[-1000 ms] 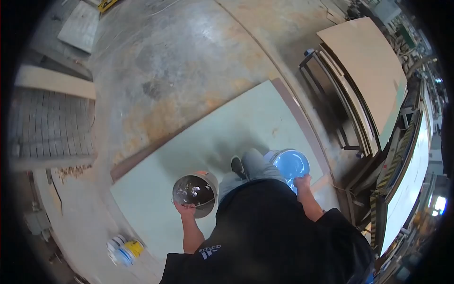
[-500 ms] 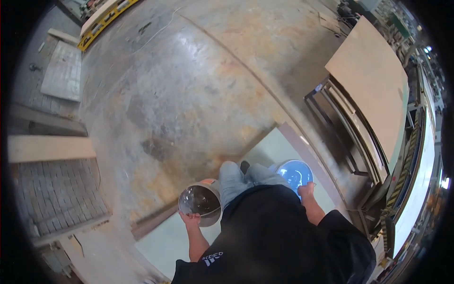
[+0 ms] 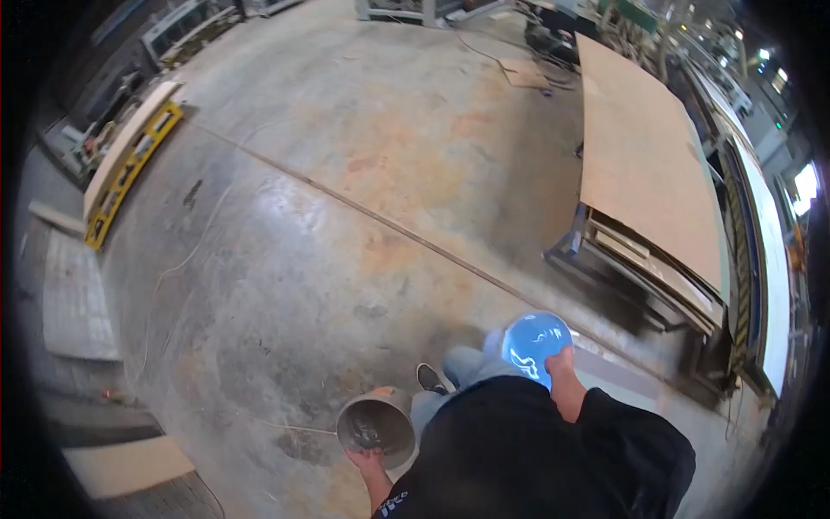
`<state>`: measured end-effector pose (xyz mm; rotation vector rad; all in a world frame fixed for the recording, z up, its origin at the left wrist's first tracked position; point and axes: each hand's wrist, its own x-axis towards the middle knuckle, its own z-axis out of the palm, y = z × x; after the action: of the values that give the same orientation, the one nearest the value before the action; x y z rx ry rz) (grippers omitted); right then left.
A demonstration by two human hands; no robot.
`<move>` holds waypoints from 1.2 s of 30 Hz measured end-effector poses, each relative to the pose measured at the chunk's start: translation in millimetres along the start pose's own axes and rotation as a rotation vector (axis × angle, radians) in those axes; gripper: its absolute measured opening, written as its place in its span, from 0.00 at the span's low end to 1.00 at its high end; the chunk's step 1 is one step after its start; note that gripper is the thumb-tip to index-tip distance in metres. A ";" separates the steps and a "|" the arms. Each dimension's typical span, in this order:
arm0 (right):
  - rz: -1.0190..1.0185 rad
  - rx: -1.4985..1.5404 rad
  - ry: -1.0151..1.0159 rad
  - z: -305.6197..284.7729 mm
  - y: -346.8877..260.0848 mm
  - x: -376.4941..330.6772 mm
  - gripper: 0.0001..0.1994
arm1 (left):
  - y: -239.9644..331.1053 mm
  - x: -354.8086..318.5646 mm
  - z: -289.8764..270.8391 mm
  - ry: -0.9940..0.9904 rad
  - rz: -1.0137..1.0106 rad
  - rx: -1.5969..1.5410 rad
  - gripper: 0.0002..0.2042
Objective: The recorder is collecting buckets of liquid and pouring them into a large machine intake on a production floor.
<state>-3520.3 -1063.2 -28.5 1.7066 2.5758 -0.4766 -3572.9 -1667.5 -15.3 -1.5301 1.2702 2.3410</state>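
Note:
A round grey-brown bucket [image 3: 380,420] hangs beside my left leg. My left hand [image 3: 367,459] is closed on its near rim, and the inside looks dark and shiny. By my right leg is a blue bucket [image 3: 527,337], its inner surface glossy with bright reflections. My right hand [image 3: 563,365] is closed on the near right edge of this bucket; I cannot tell whether it grips the rim or a handle. How full either bucket is I cannot make out.
A stack of wooden sheets [image 3: 644,164] lies on a metal stand to the right. A dark strip [image 3: 380,221] crosses the concrete floor ahead, and a thin cable [image 3: 199,242] trails on the left. Far left stands a yellow beam [image 3: 134,177]; a pale board [image 3: 130,467] lies at lower left.
I have stepped forward, off the pale sheet and onto the concrete, carrying both buckets. My view has tilted up, so more of the far floor shows.

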 end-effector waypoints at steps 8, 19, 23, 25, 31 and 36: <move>0.492 0.253 -0.358 -7.9 -252.6 93.2 0.16 | 112.5 142.7 205.7 0.313 -0.274 0.046 0.35; 0.533 0.459 -0.252 138.2 -361.3 306.0 0.18 | 201.9 269.5 611.2 0.339 -0.250 0.133 0.29; 1.454 1.644 -0.029 148.4 -433.0 416.8 0.15 | 218.2 302.1 767.0 0.301 -0.301 0.183 0.28; 1.499 1.565 -0.044 146.4 -468.1 462.0 0.18 | 213.4 328.9 856.2 0.250 -0.289 0.235 0.28; 1.173 1.541 0.067 146.4 -542.3 644.6 0.13 | 189.0 391.3 1129.2 0.051 -0.249 0.315 0.29; 1.491 1.811 0.163 100.4 -641.2 781.1 0.13 | 185.2 409.6 1353.5 -0.005 -0.281 0.319 0.26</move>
<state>-4429.4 -617.8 -108.2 2.9087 -0.4539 -2.4877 -4851.8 -1036.5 -7.3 -1.4850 1.2588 1.8679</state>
